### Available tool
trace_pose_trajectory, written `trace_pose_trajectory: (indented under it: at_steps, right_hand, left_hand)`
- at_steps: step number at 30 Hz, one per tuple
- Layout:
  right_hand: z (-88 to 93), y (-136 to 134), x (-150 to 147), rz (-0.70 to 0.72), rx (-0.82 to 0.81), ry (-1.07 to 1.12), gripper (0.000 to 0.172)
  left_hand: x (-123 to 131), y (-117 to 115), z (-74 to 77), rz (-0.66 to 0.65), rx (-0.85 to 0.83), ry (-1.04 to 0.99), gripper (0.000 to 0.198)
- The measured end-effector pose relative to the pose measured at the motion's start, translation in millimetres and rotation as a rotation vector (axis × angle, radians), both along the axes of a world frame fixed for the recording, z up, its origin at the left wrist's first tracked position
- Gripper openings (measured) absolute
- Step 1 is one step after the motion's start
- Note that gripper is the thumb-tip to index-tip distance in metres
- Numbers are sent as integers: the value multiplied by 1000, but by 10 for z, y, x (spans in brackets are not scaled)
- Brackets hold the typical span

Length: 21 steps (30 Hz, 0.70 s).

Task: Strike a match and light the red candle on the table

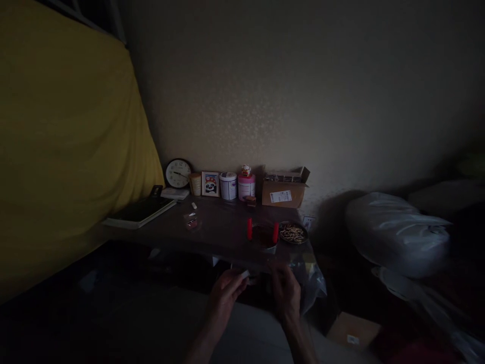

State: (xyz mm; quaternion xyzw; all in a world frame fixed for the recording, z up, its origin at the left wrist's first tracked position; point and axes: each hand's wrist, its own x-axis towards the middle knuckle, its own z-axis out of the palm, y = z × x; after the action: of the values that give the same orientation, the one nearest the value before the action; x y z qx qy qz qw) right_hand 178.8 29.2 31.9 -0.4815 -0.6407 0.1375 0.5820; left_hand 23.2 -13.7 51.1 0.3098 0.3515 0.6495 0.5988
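My left hand point(226, 290) is closed around a small white block-shaped thing point(245, 274), perhaps a matchbox, in front of the table's near edge. To its right, my right hand point(286, 290) has its fingers drawn together in a pinch. Dim light and blur hide what is between them, if anything. Just beyond the hands, two red candles point(249, 229) stand upright at a dark round dish point(265, 245). Beside it on the right is a round dish of matchsticks point(293, 233), many of them lying loose.
Along the wall stand a clock point(178, 173), a framed panda picture point(210, 183), two tins point(228, 186) and an open cardboard box point(283, 194). A small clear container point(192, 222) sits on the table point(223, 230). Right of it all lies a white plastic bag point(394, 232).
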Motion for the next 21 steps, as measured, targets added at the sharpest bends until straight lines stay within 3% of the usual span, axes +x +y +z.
trace_pose_trajectory:
  at_steps: [4,10,15,19,21]
  right_hand:
    - [129,-135,-56,56,-15,79,21]
    - [164,-244,-170,156,130,-32,14]
    - [255,-341,-129,98,297,-118,15]
    - [196,-277,-100,159,345,-269,18]
    - [115,-163,-75,99,278,-302,23]
  left_hand:
    - [21,-5,-37,-19,28,-11,19]
    - [86,-62,71,-51,84,-28,20]
    - [95,-8,56,-14,43,-49,17]
    - [97,17,55,24,17,-43,16]
    - [84,-12,84,0,40,-38,19]
